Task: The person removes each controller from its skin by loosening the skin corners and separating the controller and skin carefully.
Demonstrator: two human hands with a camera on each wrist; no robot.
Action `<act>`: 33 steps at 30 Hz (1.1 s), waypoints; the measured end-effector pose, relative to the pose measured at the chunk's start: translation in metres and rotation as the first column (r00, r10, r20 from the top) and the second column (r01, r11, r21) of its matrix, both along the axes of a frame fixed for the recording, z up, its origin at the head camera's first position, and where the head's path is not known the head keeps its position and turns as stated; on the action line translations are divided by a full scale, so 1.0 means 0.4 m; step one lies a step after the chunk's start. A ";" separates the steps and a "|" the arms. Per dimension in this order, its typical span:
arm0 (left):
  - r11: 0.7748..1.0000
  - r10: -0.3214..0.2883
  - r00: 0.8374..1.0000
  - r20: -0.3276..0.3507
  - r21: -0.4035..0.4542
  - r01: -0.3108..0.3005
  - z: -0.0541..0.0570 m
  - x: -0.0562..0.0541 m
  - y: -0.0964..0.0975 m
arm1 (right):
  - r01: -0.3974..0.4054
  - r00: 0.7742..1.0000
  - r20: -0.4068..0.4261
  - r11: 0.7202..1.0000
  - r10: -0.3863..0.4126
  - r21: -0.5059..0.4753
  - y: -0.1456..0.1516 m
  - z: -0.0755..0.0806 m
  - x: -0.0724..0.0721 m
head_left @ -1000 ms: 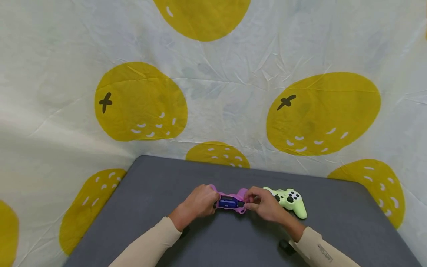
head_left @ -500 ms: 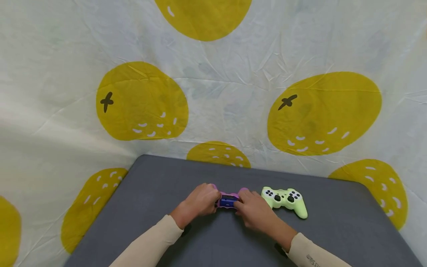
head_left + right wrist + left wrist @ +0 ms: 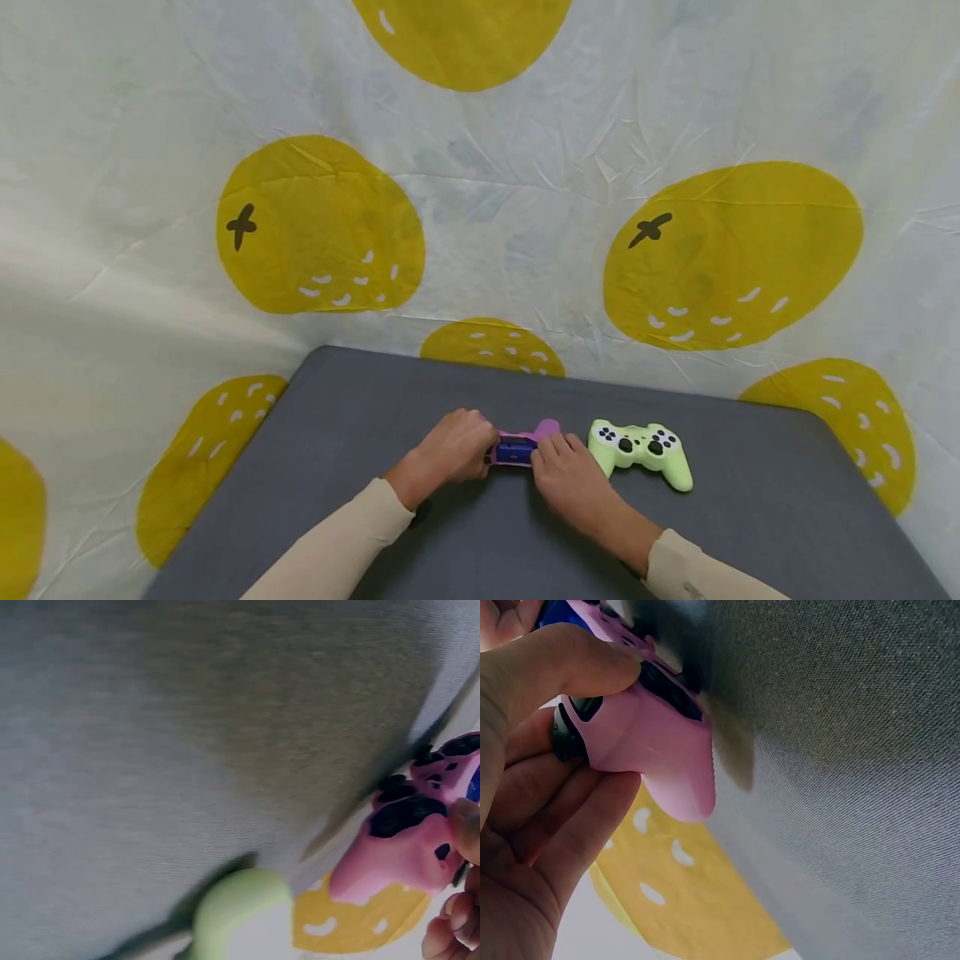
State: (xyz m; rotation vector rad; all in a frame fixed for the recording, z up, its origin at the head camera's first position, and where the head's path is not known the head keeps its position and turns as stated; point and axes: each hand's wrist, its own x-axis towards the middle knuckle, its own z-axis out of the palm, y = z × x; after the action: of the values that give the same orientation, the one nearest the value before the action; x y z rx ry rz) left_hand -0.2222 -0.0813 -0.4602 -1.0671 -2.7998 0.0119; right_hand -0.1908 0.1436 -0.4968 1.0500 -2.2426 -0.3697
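Head view: one pink-covered controller (image 3: 516, 450), blue front part showing, between two hands over a grey table (image 3: 390, 392). Left hand (image 3: 457, 446): curled about one end. Right hand (image 3: 566, 479): bent fingers at the other. One pale green controller (image 3: 641, 447): just beside the right hand; liable to be knocked should that hand swing outward.

Left wrist view: thumb pressed on the pink cover (image 3: 660, 742), fingers beneath, no slack in the grip. Cut-outs frame dark parts; uneven pulling could probably stretch or snag an edge there.

Right wrist view: thumb on the cover's edge, fingers curled below, partly out of frame; how firmly they grip cannot be told. A thumb-edge hold might slip and twist the controller; sticks face tableward, so a drop could strike them.
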 end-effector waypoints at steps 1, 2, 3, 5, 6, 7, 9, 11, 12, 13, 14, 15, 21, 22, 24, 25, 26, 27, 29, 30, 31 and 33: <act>1.000 0.004 1.000 0.010 0.001 -0.004 0.001 -0.001 0.000 | 0.004 1.000 0.003 1.000 -0.004 -0.005 0.005 -0.001 0.001; 1.000 0.008 1.000 0.018 0.001 -0.009 0.002 -0.002 0.000 | 0.004 1.000 0.009 1.000 -0.004 -0.014 0.010 -0.002 0.002; 1.000 0.013 1.000 0.027 0.003 -0.013 0.003 -0.003 -0.001 | 0.003 1.000 0.017 1.000 -0.002 -0.023 0.015 -0.002 0.002; 1.000 0.021 0.999 0.044 0.006 -0.021 0.005 -0.004 -0.002 | 0.002 0.999 0.037 0.999 0.000 -0.048 0.026 -0.004 0.003; 1.000 0.024 0.998 0.055 0.008 -0.025 0.005 -0.005 -0.003 | 0.003 0.999 0.049 0.998 0.000 -0.065 0.032 -0.006 0.002; 1.000 0.027 0.998 0.062 0.007 -0.027 0.004 -0.005 -0.005 | 0.007 0.998 0.060 0.996 -0.002 -0.084 0.038 -0.008 0.002; 1.000 0.025 0.997 0.073 0.006 -0.026 0.004 -0.005 -0.008 | 0.019 0.997 0.083 0.992 -0.009 -0.121 0.049 -0.012 0.000; 1.000 0.016 0.997 0.077 0.008 -0.017 0.005 -0.004 -0.012 | 0.025 0.995 0.103 0.988 -0.009 -0.155 0.059 -0.018 -0.004; 1.000 0.011 0.997 0.080 0.011 -0.012 0.006 -0.005 -0.013 | 0.023 0.994 0.107 0.985 -0.005 -0.171 0.063 -0.021 -0.007; 1.000 0.007 0.997 0.081 0.015 -0.009 0.007 -0.005 -0.015 | 0.020 0.994 0.111 0.982 0.001 -0.188 0.066 -0.023 -0.010; 1.000 0.002 0.997 0.083 0.024 -0.004 0.008 -0.006 -0.017 | 0.014 0.993 0.114 0.979 0.010 -0.205 0.068 -0.025 -0.014; 0.999 -0.002 0.996 0.087 0.033 -0.001 0.009 -0.007 -0.019 | 0.005 0.993 0.117 0.975 0.021 -0.223 0.071 -0.028 -0.019; 0.998 -0.007 0.992 0.126 0.067 -0.002 0.006 -0.013 -0.027 | 0.013 0.981 0.187 0.959 0.042 -0.282 0.082 -0.037 -0.037; 0.997 -0.008 0.991 0.131 0.072 -0.002 0.005 -0.014 -0.028 | 0.023 0.979 0.200 0.960 0.034 -0.280 0.084 -0.038 -0.037; 0.997 -0.013 0.991 0.132 0.083 0.002 0.003 -0.015 -0.030 | 0.046 0.975 0.223 0.960 0.017 -0.277 0.086 -0.038 -0.038; 0.996 -0.015 0.992 0.129 0.085 0.004 0.002 -0.016 -0.031 | 0.056 0.973 0.232 0.959 0.010 -0.278 0.087 -0.039 -0.038; 0.996 -0.019 0.992 0.123 0.085 0.009 0.001 -0.017 -0.031 | 0.068 0.970 0.242 0.958 0.002 -0.279 0.087 -0.041 -0.039; 0.996 -0.020 0.993 0.120 0.085 0.009 0.002 -0.017 -0.030 | 0.071 0.970 0.244 0.954 0.002 -0.290 0.087 -0.043 -0.040; 0.997 -0.017 0.993 0.115 0.082 0.008 0.003 -0.017 -0.028 | 0.088 0.964 0.266 0.944 0.000 -0.318 0.085 -0.047 -0.042; 0.997 -0.014 0.994 0.112 0.076 0.005 0.004 -0.016 -0.025 | 0.102 0.959 0.283 0.935 -0.003 -0.338 0.085 -0.050 -0.043; 0.998 -0.014 0.994 0.105 0.069 0.007 0.006 -0.016 -0.022 | 0.120 0.952 0.307 0.925 -0.004 -0.361 0.084 -0.052 -0.041; 0.999 -0.011 0.995 0.101 0.054 0.005 0.009 -0.016 -0.016 | 0.147 0.935 0.355 0.892 0.015 -0.427 0.083 -0.054 -0.036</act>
State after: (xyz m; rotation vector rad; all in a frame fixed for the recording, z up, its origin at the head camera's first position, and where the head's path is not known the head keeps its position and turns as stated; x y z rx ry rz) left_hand -0.2285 -0.0877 -0.4566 -1.0964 -2.8672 -0.1204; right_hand -0.2051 0.1770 -0.5183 0.8349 -2.5098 0.3313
